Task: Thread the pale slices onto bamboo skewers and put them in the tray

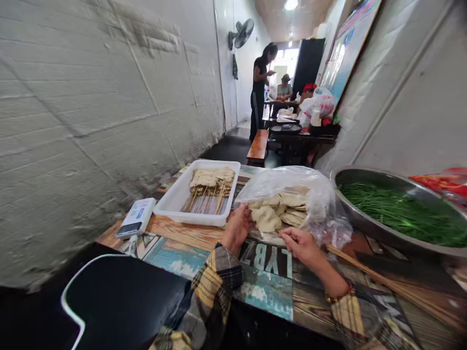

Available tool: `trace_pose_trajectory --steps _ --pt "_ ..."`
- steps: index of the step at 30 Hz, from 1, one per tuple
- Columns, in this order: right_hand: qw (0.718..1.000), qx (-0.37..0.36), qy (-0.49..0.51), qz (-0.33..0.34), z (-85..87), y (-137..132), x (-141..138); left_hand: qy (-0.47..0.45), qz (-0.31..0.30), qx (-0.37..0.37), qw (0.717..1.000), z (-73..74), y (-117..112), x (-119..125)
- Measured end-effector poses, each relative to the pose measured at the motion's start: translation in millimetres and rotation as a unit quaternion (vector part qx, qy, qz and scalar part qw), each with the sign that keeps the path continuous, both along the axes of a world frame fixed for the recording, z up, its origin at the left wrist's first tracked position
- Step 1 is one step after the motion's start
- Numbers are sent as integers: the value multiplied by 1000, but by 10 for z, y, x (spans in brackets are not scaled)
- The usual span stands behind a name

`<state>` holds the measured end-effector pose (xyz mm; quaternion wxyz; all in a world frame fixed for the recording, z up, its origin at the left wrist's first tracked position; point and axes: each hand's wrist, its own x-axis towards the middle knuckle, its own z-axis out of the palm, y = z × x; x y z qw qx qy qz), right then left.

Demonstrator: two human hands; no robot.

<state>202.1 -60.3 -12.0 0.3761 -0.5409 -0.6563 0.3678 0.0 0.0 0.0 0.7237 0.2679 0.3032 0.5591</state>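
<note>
My left hand [238,227] is closed at the left edge of a beige, thin flat piece [265,218] that looks like tofu skin. My right hand [299,247] pinches what looks like a thin bamboo skewer at the piece's lower right; only a bit of it shows by the fingertips. Behind, a clear plastic bag [280,177] lies open with more beige pieces [295,214] stacked in it. To the left stands a white plastic tray [173,201] holding skewered beige pieces [211,178], their sticks pointing towards me.
A large metal bowl [359,221] of chopped greens [397,211] stands at right. Loose bamboo skewers [394,284] lie before it. A white device [136,217] with a cable sits at left. Beyond are a bench [258,146], cluttered tables, a standing person [260,87] and a seated one [284,90].
</note>
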Motion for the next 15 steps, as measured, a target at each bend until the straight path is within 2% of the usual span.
trace_pose_trajectory --steps 4,11,15 --pt "1000 0 0 -7 -34 10 15 9 -14 -9 1000 -24 4 25" --pt "999 5 -33 9 -62 -11 50 45 28 -17 998 -69 46 47" --pt "993 80 -87 14 -75 -113 74 47 31 -9 998 -84 36 52"
